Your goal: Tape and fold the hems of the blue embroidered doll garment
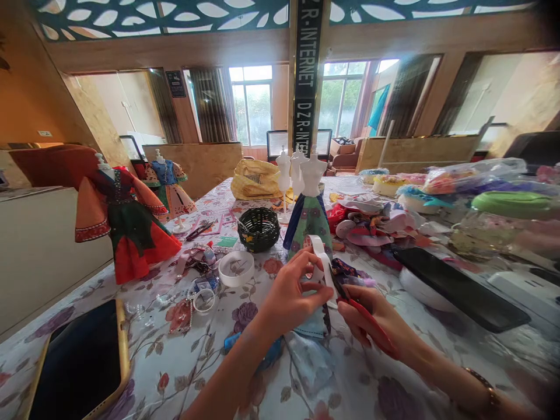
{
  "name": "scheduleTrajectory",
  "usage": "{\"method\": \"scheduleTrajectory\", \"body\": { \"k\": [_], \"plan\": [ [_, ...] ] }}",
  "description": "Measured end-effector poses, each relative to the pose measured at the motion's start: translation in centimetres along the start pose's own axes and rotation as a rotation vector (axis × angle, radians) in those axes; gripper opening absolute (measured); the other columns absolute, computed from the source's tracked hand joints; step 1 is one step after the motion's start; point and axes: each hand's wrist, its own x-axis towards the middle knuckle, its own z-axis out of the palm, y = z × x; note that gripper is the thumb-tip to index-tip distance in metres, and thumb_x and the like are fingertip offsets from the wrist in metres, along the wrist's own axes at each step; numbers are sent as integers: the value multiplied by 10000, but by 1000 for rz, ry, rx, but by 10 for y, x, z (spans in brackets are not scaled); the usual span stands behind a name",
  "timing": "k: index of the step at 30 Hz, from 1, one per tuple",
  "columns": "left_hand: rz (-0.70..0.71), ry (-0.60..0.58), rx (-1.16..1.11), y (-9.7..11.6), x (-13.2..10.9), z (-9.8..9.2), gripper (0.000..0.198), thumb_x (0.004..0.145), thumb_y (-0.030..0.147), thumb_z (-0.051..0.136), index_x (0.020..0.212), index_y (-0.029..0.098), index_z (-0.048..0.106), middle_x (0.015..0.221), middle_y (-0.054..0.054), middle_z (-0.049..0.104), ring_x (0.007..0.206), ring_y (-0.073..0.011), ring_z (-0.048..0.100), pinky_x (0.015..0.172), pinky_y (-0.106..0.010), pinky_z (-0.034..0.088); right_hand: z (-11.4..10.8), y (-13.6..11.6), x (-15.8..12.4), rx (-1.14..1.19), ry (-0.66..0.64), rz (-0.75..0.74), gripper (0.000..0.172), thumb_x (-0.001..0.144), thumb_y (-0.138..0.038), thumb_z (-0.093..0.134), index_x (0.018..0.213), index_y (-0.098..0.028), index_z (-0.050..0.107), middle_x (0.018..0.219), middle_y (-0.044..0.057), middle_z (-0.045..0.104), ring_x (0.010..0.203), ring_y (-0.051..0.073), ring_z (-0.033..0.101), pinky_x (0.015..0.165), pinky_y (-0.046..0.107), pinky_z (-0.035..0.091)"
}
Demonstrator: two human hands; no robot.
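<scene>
My left hand [296,286] pinches a strip of white tape [322,256] that curls upward from the fingers. Close by on the right, my right hand [365,318] is closed round red-handled scissors [374,329], whose dark blades lie alongside the strip. Just beyond the hands stands a small white dress form [311,175] in a green and blue skirt [308,216]. Beneath the hands lie pale blue fabric [311,356] and a dark patterned scrap [350,269]. A white tape roll [236,269] rests on its side left of my left hand.
A black woven basket [259,229] sits mid-table. Two dressed dress forms, one in a red and green gown [131,227], stand at the left. Phones lie at the front left [81,361] and right [464,289]. Fabric scraps [371,224] and a green-lidded jar [510,204] crowd the right.
</scene>
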Motion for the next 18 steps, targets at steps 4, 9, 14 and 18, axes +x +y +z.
{"method": "scheduleTrajectory", "body": {
  "k": [4,9,14,18],
  "plan": [
    [29,3,25,-1,-1,0,233,692,81,643,800,199,474,1142,-38,474,884,-137,489,669,-230,531,0,-1,-1,-32,11,19,408,803,-509,620,619,-221,399,375,-97,414,303,46,334,345,193,225],
    [27,-3,-4,3,-1,0,219,686,79,649,790,191,493,1161,-43,476,887,-136,499,662,-224,519,0,-4,-2,-45,21,44,418,783,-517,634,610,-227,389,353,-104,398,280,47,322,324,191,213],
    [-91,-35,-222,6,0,-3,249,654,133,722,798,180,524,1060,-29,530,854,-125,527,672,-222,488,1,-4,1,-51,40,6,425,763,-513,654,605,-221,389,402,-98,394,321,54,355,347,199,222],
    [-196,-75,-350,6,0,-7,289,642,165,752,852,176,553,951,-24,607,837,-127,568,696,-223,460,3,-5,2,-93,64,-34,396,767,-484,654,619,-216,403,472,-85,398,395,64,365,389,213,249]
  ]
}}
